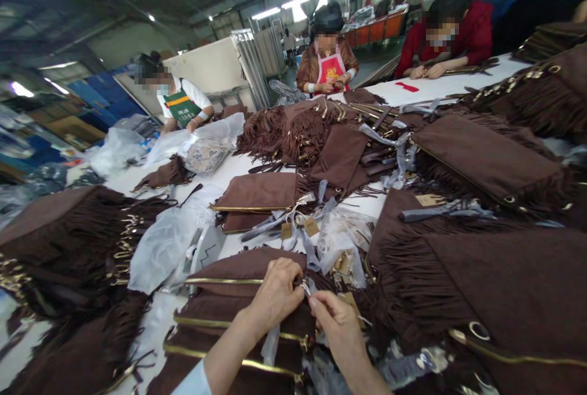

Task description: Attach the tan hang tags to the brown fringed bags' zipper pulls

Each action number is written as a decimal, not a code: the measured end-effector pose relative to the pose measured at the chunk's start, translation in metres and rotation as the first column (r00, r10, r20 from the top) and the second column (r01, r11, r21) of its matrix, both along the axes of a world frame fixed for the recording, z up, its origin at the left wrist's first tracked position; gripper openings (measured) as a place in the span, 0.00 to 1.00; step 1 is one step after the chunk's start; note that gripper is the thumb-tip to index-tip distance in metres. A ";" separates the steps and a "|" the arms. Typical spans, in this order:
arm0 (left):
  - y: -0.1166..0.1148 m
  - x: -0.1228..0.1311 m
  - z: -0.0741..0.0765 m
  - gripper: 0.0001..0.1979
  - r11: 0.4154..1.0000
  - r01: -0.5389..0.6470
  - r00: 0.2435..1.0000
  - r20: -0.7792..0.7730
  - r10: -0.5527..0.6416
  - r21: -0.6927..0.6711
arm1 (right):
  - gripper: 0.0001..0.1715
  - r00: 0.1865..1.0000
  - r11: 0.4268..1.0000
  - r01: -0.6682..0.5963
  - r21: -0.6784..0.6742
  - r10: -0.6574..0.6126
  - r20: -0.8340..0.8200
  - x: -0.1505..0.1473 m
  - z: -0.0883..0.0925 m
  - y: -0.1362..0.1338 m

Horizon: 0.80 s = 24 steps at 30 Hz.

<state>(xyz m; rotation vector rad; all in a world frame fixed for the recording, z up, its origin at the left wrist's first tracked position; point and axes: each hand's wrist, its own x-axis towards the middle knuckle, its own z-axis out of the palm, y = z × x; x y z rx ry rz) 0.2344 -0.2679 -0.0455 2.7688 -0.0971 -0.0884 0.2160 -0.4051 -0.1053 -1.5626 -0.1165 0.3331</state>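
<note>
My left hand [279, 288] is closed over the right end of a stack of brown zippered pouches [220, 297], its fingertips at a thin white string [306, 288]. Close beside it, my right hand [337, 321] pinches the same string between thumb and forefinger. Below the left hand, a strip of translucent plastic [271, 345] hangs over the gold zippers. A tan tag [352, 306] lies just behind the right hand. Whatever else sits inside the left fingers is hidden.
Large fringed brown bags [513, 285] lie at the right, more [50, 230] at the left. A clear bag of tags [343, 242] and a pouch [257, 191] lie ahead. Across the table three people [186, 104] [328, 65] [444, 40] handle items.
</note>
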 end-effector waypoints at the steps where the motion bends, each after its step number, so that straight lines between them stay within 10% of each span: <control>1: 0.001 0.000 -0.001 0.05 1.000 0.003 1.000 -0.002 -0.003 -0.010 | 0.17 0.999 0.999 0.006 -0.042 -0.004 0.043 0.000 -0.001 0.000; 10: 0.004 0.003 -0.004 0.04 0.999 -0.010 1.000 -0.017 0.009 -0.041 | 0.13 0.838 0.926 0.220 -0.307 -0.018 0.545 -0.001 -0.011 0.007; 24: 0.001 0.002 -0.005 0.03 0.998 -0.015 1.000 0.019 0.016 -0.056 | 0.14 0.668 0.825 0.351 -0.444 0.112 0.736 0.000 -0.010 0.010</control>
